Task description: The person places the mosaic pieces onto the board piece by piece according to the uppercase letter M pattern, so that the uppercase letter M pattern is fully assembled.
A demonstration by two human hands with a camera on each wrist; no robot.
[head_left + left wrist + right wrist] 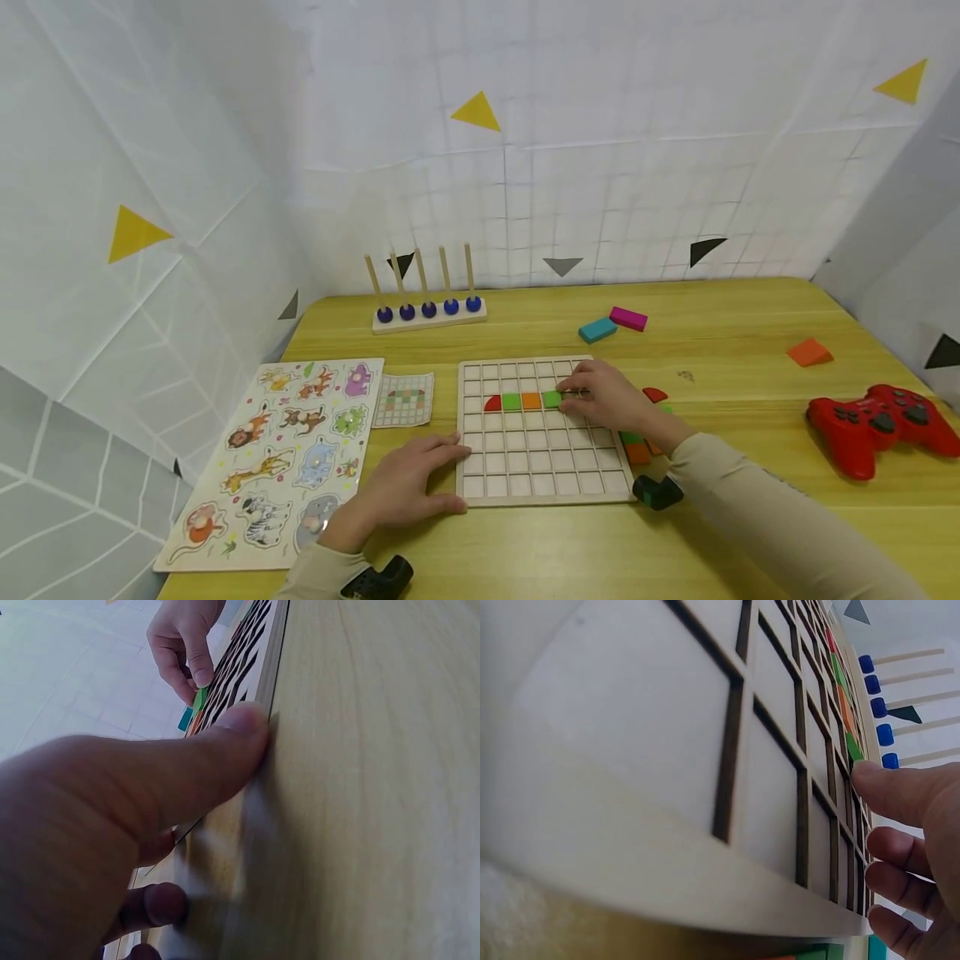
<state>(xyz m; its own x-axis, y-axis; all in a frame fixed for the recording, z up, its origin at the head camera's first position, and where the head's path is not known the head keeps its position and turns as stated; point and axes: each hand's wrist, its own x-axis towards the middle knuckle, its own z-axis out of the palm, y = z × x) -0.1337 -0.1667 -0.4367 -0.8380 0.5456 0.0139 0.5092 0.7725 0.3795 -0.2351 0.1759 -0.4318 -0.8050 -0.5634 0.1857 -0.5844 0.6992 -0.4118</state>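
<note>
The right hand is pinching a green tile on the grid board; the left hand, fingers relaxed, is bracing the board's left edge.

The grid board is pale, matt, smooth wood with dark-edged cells, the table a yellowish wood-grain surface with slight sheen, and the red game controller on the right glossy plastic.
</note>
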